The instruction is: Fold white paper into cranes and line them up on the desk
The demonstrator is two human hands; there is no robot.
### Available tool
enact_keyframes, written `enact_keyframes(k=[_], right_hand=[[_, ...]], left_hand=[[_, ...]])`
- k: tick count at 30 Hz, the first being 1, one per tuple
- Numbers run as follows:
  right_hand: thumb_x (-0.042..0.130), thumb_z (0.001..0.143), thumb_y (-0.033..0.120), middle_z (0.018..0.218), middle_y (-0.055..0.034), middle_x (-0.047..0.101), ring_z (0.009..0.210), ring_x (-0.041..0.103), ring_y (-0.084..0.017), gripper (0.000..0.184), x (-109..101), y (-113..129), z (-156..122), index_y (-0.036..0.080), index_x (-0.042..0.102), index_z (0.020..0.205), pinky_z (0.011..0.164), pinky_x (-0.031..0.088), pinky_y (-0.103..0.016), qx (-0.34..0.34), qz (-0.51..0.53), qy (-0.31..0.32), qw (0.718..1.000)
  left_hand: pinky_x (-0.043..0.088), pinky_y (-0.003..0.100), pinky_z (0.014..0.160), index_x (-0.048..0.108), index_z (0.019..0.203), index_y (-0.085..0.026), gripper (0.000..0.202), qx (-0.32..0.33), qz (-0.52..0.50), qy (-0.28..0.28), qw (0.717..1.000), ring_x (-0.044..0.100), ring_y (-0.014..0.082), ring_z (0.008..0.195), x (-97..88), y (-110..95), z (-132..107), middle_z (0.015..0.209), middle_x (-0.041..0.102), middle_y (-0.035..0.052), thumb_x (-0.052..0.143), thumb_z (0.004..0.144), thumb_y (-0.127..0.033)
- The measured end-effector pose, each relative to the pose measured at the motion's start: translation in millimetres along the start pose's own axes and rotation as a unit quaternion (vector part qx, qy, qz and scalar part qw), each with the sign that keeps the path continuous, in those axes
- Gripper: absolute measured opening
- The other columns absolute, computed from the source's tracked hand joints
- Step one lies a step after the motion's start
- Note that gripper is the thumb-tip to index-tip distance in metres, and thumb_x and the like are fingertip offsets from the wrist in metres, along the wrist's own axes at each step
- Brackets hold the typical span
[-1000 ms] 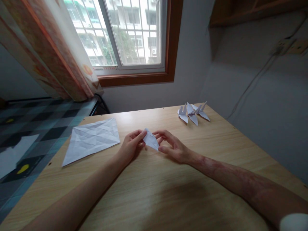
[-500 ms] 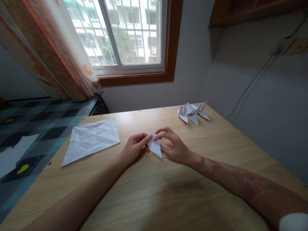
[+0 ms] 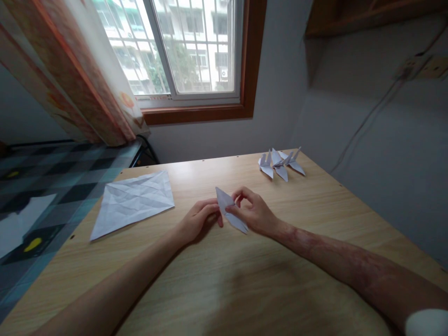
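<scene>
A small piece of folded white paper [image 3: 224, 198], shaped like a long narrow diamond, is held above the middle of the table. My right hand [image 3: 255, 212] pinches it, thumb across the near face and fingers behind the right edge. At the paper's left edge is my left hand [image 3: 199, 218], its fingers stretched out loosely; whether the fingertips touch the paper I cannot tell. Beyond my right hand, several folded paper cranes [image 3: 280, 164] stand close together. Left of my left hand lies a creased white paper sheet [image 3: 136, 200], spread flat.
The wooden table [image 3: 196, 289] reaches toward the wall below the window [image 3: 196, 51]. A checked cloth surface [image 3: 70, 172] with white paper [image 3: 28, 224] on it adjoins at left. A white rounded object [image 3: 427, 322] shows at the bottom right corner.
The folded paper has turned to show a longer diamond shape. My left thumb has come off its face, and my right thumb now presses on it.
</scene>
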State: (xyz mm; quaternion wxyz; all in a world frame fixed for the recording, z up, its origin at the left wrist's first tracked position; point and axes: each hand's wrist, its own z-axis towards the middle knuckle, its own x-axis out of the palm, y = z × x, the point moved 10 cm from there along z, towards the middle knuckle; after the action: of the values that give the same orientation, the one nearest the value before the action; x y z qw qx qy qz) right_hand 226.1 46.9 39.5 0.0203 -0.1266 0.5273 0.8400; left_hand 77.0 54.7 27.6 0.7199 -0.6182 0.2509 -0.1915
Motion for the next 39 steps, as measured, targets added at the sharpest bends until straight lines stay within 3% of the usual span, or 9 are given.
enact_keyframes(k=[5, 11, 14, 17, 22, 24, 27, 32, 39], right_hand=[[0.088, 0.090, 0.050, 0.092, 0.0012, 0.066, 0.076, 0.058, -0.016, 0.039, 3, -8, -1, 0.024, 0.063, 0.104, 0.069, 0.049, -0.030, 0.009, 0.062, 0.000, 0.998], [0.082, 0.095, 0.043, 0.092, 0.0015, 0.067, 0.080, 0.063, -0.017, 0.046, 15, -6, -1, 0.025, 0.058, 0.131, 0.076, 0.055, -0.031, 0.023, 0.127, 0.063, 0.990], [0.072, 0.101, 0.043, 0.093, 0.0001, 0.068, 0.082, 0.065, -0.018, 0.039, 19, -3, -2, 0.026, 0.059, 0.132, 0.077, 0.057, -0.033, 0.031, 0.189, 0.089, 0.977], [0.068, 0.101, 0.040, 0.098, -0.0015, 0.070, 0.084, 0.065, -0.020, 0.037, 20, 2, -3, 0.027, 0.058, 0.135, 0.078, 0.057, -0.034, 0.023, 0.207, 0.107, 0.972], [0.069, 0.101, 0.037, 0.108, -0.0044, 0.072, 0.094, 0.067, -0.021, 0.040, 21, 8, -5, 0.027, 0.059, 0.139, 0.083, 0.059, -0.035, 0.003, 0.162, 0.127, 0.978], [0.068, 0.102, 0.037, 0.114, -0.0061, 0.073, 0.098, 0.068, -0.022, 0.041, 22, 9, -5, 0.026, 0.058, 0.140, 0.086, 0.060, -0.037, -0.008, 0.164, 0.138, 0.977], [0.070, 0.101, 0.035, 0.122, -0.0078, 0.073, 0.103, 0.068, -0.023, 0.046, 21, 11, -6, 0.026, 0.056, 0.144, 0.092, 0.060, -0.039, -0.026, 0.147, 0.143, 0.978], [0.072, 0.101, 0.036, 0.123, -0.0078, 0.071, 0.105, 0.068, -0.023, 0.053, 22, 16, -6, 0.026, 0.053, 0.149, 0.096, 0.059, -0.041, -0.040, 0.136, 0.154, 0.978], [0.079, 0.098, 0.037, 0.123, -0.0073, 0.072, 0.101, 0.067, -0.022, 0.057, 23, 12, -4, 0.026, 0.054, 0.148, 0.097, 0.057, -0.040, -0.045, 0.136, 0.142, 0.979]], left_hand=[[0.051, 0.029, 0.072, 0.078, 0.095, -0.016, 0.044, -0.003, 0.050, -0.017, 0.999, 0.066, 0.0190, 0.072, 1.0, -4, -2, 0.077, 0.074, 0.0050, 0.070, 0.101, -0.058], [0.052, 0.028, 0.068, 0.073, 0.087, -0.015, 0.049, 0.001, -0.008, -0.080, 0.997, 0.066, 0.0167, 0.065, -15.3, 8, 6, 0.070, 0.072, 0.0040, 0.074, 0.099, -0.062], [0.053, 0.026, 0.063, 0.071, 0.118, -0.015, 0.050, 0.003, -0.058, -0.123, 0.991, 0.067, 0.0146, 0.061, -26.1, 10, 6, 0.077, 0.076, 0.0019, 0.085, 0.092, -0.056], [0.052, 0.024, 0.060, 0.052, 0.153, -0.018, 0.080, -0.010, -0.101, -0.154, 0.983, 0.067, 0.0139, 0.057, -31.9, 10, 5, 0.072, 0.074, -0.0033, 0.089, 0.090, -0.051], [0.047, 0.021, 0.056, 0.026, 0.175, -0.017, 0.106, -0.011, -0.117, -0.166, 0.979, 0.066, 0.0130, 0.055, -31.5, 5, 2, 0.063, 0.068, -0.0072, 0.086, 0.092, -0.046], [0.048, 0.021, 0.057, 0.025, 0.176, -0.018, 0.106, -0.004, -0.119, -0.162, 0.980, 0.066, 0.0126, 0.055, -30.0, 2, 2, 0.065, 0.069, -0.0068, 0.085, 0.094, -0.044], [0.051, 0.022, 0.060, 0.034, 0.173, -0.022, 0.094, 0.001, -0.113, -0.151, 0.982, 0.067, 0.0127, 0.058, -28.8, 3, 3, 0.067, 0.071, -0.0055, 0.083, 0.095, -0.044], [0.053, 0.023, 0.061, 0.060, 0.147, -0.022, 0.065, -0.008, -0.099, -0.160, 0.982, 0.068, 0.0134, 0.060, -34.8, 11, 4, 0.075, 0.073, -0.0028, 0.083, 0.094, -0.051], [0.052, 0.022, 0.058, 0.062, 0.138, -0.021, 0.057, 0.002, -0.095, -0.150, 0.984, 0.067, 0.0129, 0.059, -31.2, 10, 5, 0.078, 0.073, -0.0024, 0.083, 0.095, -0.052]])
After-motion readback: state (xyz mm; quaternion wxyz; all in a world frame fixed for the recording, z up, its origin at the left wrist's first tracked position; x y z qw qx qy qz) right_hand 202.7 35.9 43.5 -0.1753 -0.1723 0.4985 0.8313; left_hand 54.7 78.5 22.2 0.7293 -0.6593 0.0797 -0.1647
